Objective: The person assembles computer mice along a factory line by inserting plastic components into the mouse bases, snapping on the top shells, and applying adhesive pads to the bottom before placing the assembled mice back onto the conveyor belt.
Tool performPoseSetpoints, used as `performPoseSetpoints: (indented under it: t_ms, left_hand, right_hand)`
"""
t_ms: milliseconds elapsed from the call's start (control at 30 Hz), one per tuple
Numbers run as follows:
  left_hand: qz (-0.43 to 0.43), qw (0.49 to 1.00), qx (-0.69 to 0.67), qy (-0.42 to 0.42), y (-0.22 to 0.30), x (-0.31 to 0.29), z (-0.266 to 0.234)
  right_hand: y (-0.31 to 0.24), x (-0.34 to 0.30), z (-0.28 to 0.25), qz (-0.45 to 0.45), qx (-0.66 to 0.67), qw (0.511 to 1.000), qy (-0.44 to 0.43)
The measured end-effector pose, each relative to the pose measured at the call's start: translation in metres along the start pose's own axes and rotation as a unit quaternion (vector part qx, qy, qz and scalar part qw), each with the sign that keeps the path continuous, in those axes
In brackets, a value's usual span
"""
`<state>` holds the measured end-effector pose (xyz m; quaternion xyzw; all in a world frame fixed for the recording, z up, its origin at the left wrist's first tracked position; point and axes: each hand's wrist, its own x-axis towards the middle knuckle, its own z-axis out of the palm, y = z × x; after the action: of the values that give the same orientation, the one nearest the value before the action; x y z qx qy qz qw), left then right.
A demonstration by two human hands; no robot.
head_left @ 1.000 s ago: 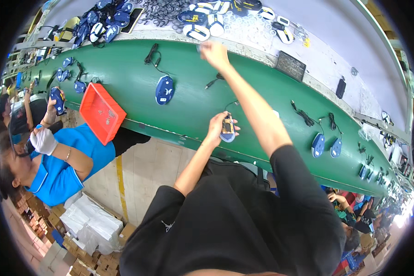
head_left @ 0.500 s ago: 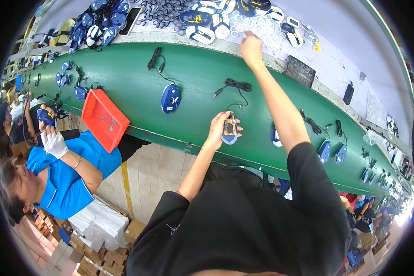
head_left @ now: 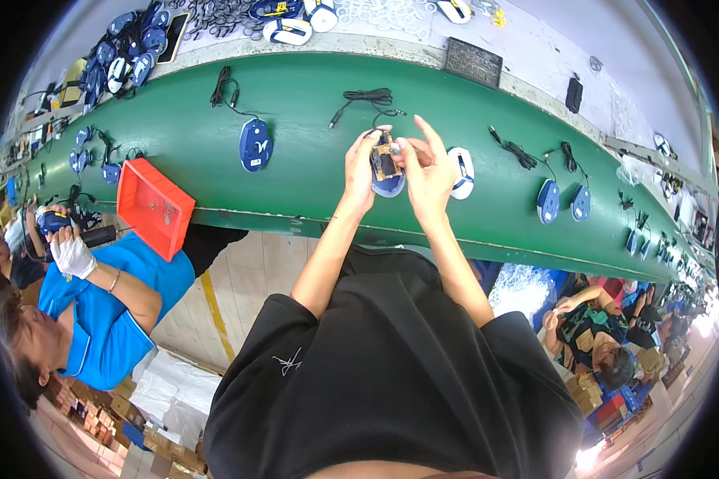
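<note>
My left hand (head_left: 359, 169) is wrapped round an opened computer mouse (head_left: 388, 188), a blue base with its circuit board (head_left: 387, 164) exposed. From its far end a thin lead runs to a bundled black cable (head_left: 371, 96) lying on the belt. My right hand (head_left: 428, 177) is at the mouse's right side, thumb and fingers pinching a small translucent ring-like piece (head_left: 395, 148) over the board, with one finger raised. A white-and-blue mouse top cover (head_left: 461, 172) lies just right of my right hand.
Corded blue mice (head_left: 256, 145) lie along the green belt (head_left: 311, 104). A red bin (head_left: 148, 209) with small metal parts stands left, beside a co-worker in blue holding a mouse. Beyond the belt, a ledge bears clear rings (head_left: 383, 17), mouse covers, a phone and a dark tray (head_left: 473, 62).
My right hand has come back from the clear rings on the far ledge to the mouse in my left hand. The view has shifted, revealing the white-and-blue cover more fully.
</note>
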<state>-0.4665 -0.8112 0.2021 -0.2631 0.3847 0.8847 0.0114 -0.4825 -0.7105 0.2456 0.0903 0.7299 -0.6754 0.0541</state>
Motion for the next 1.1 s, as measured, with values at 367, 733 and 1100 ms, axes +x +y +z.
performPoseSetpoints:
  t_ms: [367, 733, 1100]
  left_hand:
    - [-0.015, 1.000, -0.003, 0.008, -0.013, -0.018, -0.022]
    - [-0.088, 0.995, 0.030, 0.047, -0.039, -0.045, -0.067]
    - [-0.086, 0.992, 0.072, -0.051, -0.010, -0.042, -0.011]
  right_hand:
    - [0.054, 0.026, -0.086, -0.087, -0.209, 0.971, 0.077]
    - [0.139, -0.051, -0.103, -0.126, -0.478, 0.867, -0.067]
    - [0.035, -0.033, -0.077, 0.201, 0.112, 0.966, -0.116]
